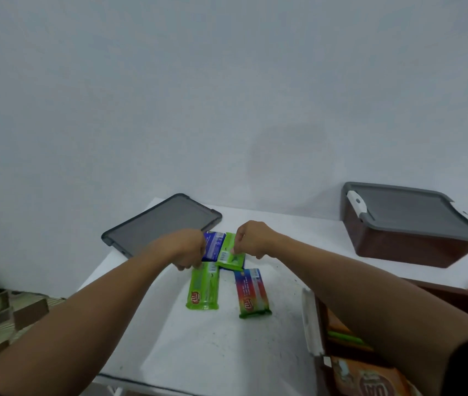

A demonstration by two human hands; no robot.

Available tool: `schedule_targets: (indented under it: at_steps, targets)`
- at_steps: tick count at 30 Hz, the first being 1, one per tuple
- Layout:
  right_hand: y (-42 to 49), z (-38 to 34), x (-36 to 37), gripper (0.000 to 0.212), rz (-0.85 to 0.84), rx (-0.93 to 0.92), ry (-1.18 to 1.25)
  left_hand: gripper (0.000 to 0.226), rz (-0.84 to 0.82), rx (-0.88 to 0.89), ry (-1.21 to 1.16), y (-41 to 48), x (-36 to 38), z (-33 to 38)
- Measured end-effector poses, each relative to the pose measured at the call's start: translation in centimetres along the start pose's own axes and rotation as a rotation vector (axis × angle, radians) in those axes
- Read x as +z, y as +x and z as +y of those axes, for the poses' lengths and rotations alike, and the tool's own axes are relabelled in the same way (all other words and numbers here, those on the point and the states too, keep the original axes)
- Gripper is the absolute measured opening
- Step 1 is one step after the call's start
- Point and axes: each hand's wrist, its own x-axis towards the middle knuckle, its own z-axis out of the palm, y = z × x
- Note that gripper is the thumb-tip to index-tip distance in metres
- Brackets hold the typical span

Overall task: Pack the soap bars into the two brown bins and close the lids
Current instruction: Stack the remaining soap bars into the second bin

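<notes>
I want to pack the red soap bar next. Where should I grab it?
Probably pinch the red soap bar across its long side edges near the middle, coming straight down from above. It lies flat on the white table, apart from its neighbours, so both sides are open.

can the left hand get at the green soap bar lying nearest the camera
Probably yes: the left hand sits just beyond the green soap bar, whose top is bare with nothing stacked on it.

Head camera (wide-angle) looks forward and down, close above table (198, 347).
</notes>
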Motion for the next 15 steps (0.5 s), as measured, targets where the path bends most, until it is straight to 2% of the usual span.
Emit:
schedule_targets:
  at_steps: [3, 8, 11, 15]
  targets:
    - [1.5, -1.0, 1.1, 0.041, 0.042, 0.054, -0.025, 0.029, -0.072, -0.058, -0.109, 0.2, 1.1, 0.2]
    - [4.0, -1.8, 3.5, 0.074, 0.117, 0.151, -0.050, 0.070, -0.153, -0.155, -0.110, -0.1, 3.1, 2.1]
    - [4.9, -1.8, 4.8, 0.095, 0.157, 0.235, -0.084, 0.069, -0.094, -0.170, -0.106, 0.0, 4.1, 3.0]
    - [5.2, -1.7, 5.2, 0.095, 0.159, 0.271, 0.019, 0.070, -0.071, -0.200, -0.162, 0.0, 3.8, 2.4]
